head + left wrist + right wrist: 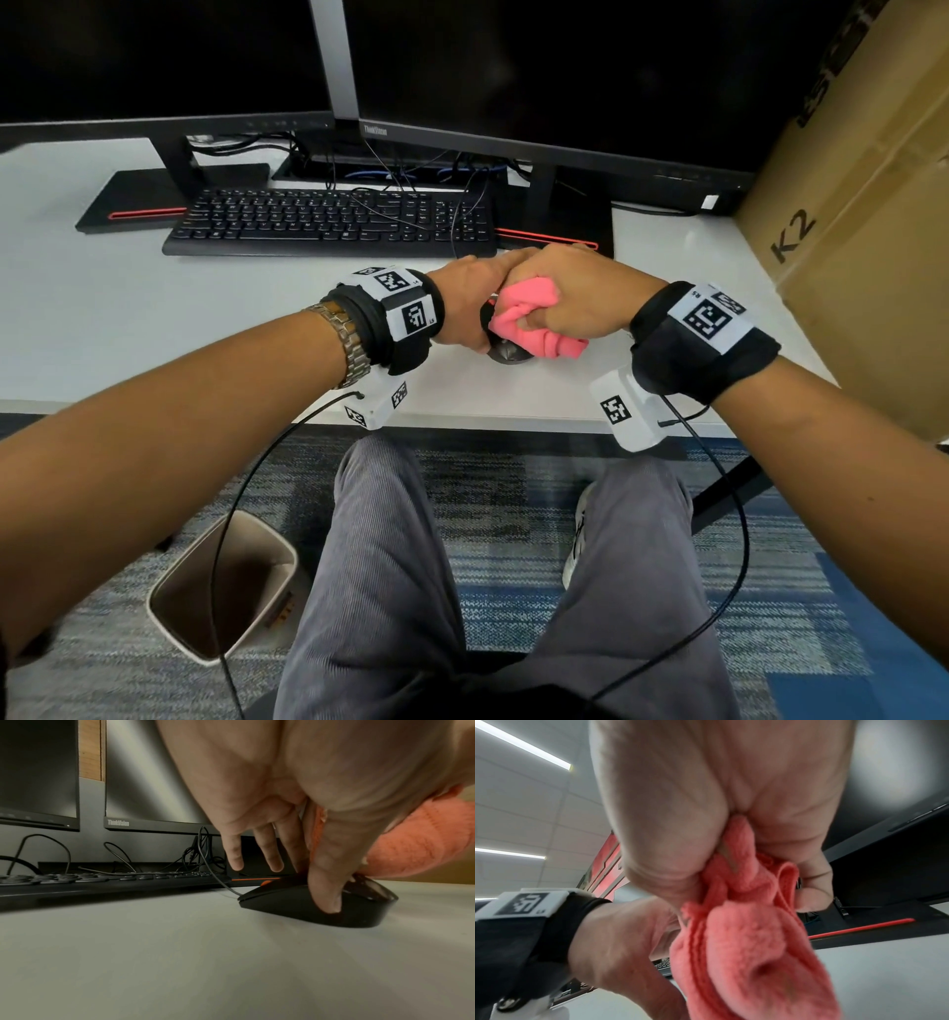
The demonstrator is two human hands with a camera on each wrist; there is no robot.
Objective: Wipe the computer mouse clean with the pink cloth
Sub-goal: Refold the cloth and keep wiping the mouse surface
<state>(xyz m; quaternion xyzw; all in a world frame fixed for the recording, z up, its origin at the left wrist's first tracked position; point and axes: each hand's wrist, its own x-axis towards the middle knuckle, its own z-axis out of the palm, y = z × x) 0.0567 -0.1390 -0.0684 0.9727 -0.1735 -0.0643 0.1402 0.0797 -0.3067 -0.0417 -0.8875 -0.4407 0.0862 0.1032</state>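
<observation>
White desk (102, 318); blue-grey carpet (513, 539); ceiling light strips (526, 746).

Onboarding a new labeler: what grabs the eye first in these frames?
The bright pink cloth, bunched in the right hand at the centre of the white desk, stands out first. Beside it the left hand grips the black wired mouse, thumb pressed on its side. Behind them sit a black keyboard and two dark monitors, with a large cardboard box at the right.

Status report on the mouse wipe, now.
Left hand grips the mouse on the desk. Right hand clutches bunched pink cloth against it. Mouse cable trails toward keyboard; nothing blocking.
</observation>
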